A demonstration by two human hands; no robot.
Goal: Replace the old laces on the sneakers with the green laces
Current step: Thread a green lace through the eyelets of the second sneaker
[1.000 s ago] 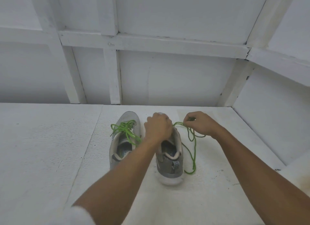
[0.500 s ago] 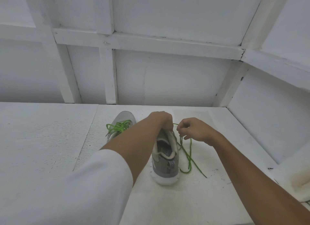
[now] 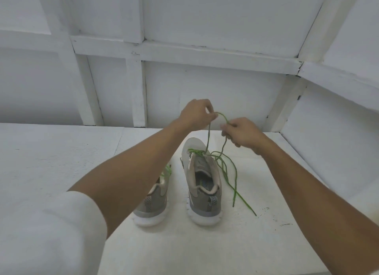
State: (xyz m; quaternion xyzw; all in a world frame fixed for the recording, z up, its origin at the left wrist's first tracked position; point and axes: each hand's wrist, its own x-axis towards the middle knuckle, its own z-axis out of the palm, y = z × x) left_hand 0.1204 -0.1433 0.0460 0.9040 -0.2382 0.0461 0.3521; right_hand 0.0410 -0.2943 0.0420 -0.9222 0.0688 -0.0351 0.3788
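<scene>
Two grey sneakers with white soles stand side by side, heels toward me. The right sneaker has a green lace through its front eyelets, with loose ends trailing onto the surface at its right. My left hand and my right hand are raised above the shoe's toe, each pinching the lace, which arches between them. The left sneaker is mostly hidden by my left forearm; a bit of green lace shows on it.
The shoes sit on a white textured surface. A white panelled wall rises right behind them, and a side wall closes in on the right.
Both hands have lifted off the right sneaker and risen above its toe, drawing the green lace upward. The left hand no longer rests on the shoe.
</scene>
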